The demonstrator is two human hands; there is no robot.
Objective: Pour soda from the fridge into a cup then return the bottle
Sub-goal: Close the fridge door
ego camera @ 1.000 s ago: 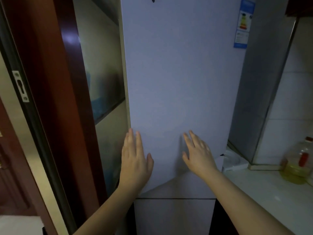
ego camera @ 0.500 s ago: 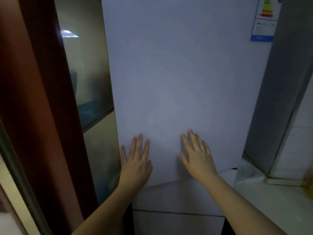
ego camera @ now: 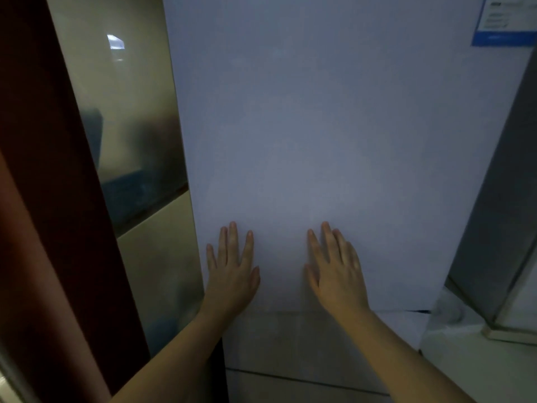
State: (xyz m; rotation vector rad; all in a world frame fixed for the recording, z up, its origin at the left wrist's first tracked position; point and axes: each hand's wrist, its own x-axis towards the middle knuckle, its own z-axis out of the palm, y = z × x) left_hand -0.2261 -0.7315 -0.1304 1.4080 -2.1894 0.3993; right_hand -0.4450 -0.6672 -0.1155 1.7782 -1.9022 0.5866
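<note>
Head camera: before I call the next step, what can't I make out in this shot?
- Soda bottle and cup: neither shows in the head view; whatever the fridge holds is behind its white upper door.
- Door handle: none visible where the left hand and right hand rest flat with straight fingers.
- Blue-bordered label: cut off by the top and right edges, print too blurred to read.
- Counter: mostly cut off by the right edge.

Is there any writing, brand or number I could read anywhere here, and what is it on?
Sticker with a blue border, at the upper right of the fridge door: it carries lines of print, but all are too small and blurred to read.
Nothing else in view bears any words, numbers or signs: the rest of the door, the lower door and the glass panel on the left show none.
</note>
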